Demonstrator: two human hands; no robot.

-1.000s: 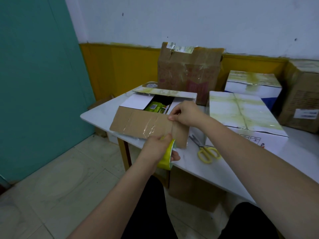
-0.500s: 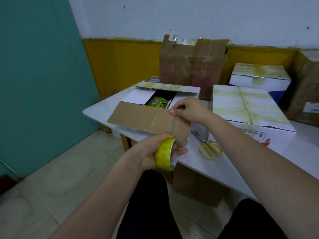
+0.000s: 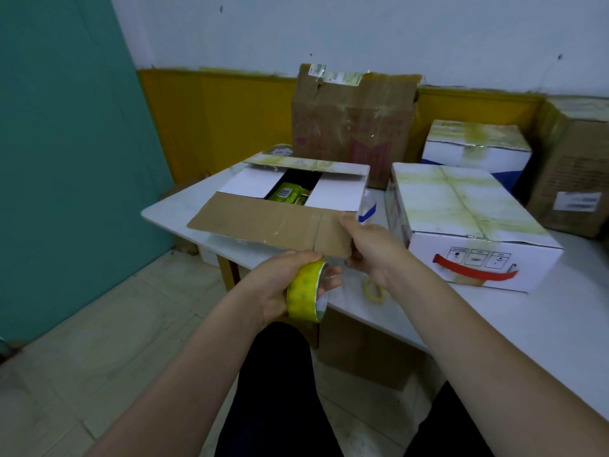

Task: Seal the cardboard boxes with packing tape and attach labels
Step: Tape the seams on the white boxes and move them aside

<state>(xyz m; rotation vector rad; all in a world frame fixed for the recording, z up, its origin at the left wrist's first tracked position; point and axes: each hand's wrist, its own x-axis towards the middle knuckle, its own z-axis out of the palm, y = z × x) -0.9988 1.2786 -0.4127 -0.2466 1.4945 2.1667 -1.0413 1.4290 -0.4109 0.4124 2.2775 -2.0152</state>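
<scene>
I am seeing the left hand (image 3: 283, 285) gripping the yellow tape roll (image 3: 306, 293) at frame centre while the right hand (image 3: 369, 249) is pinching the open box's brown flap (image 3: 270, 225), probably readying a strip.

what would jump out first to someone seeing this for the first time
The yellow-green tape roll gripped in the left hand at centre foreground stands out first. Just above it, the right hand pinches the near brown flap of the open box at the table's left corner, green packets showing inside. To the right sits a sealed white box with yellowish tape across its top.
</scene>
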